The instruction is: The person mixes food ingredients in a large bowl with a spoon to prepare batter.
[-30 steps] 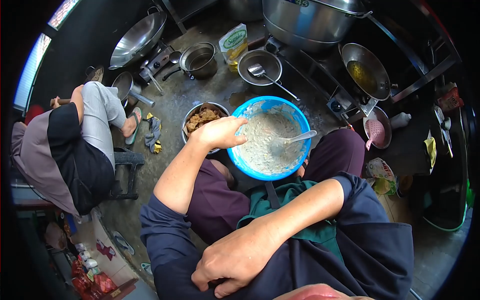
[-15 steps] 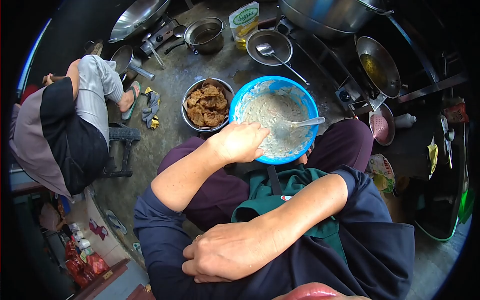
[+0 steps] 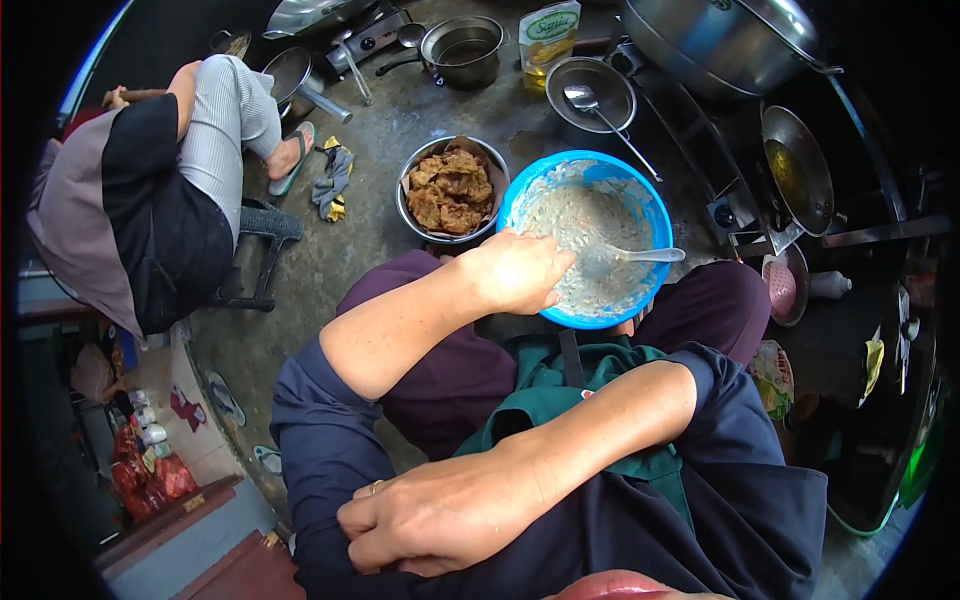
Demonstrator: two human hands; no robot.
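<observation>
Noting my left hand over the near-left rim of the blue bowl, fingers loosely bent; cannot tell if they grip it. Batter and spoon lie beyond them. Right hand: curled against my left sleeve, grip unclear.

So a spoon is parked in the batter basin, fritters are piled in the bowl just left, and a pan is set behind, spatula laid in it.
</observation>
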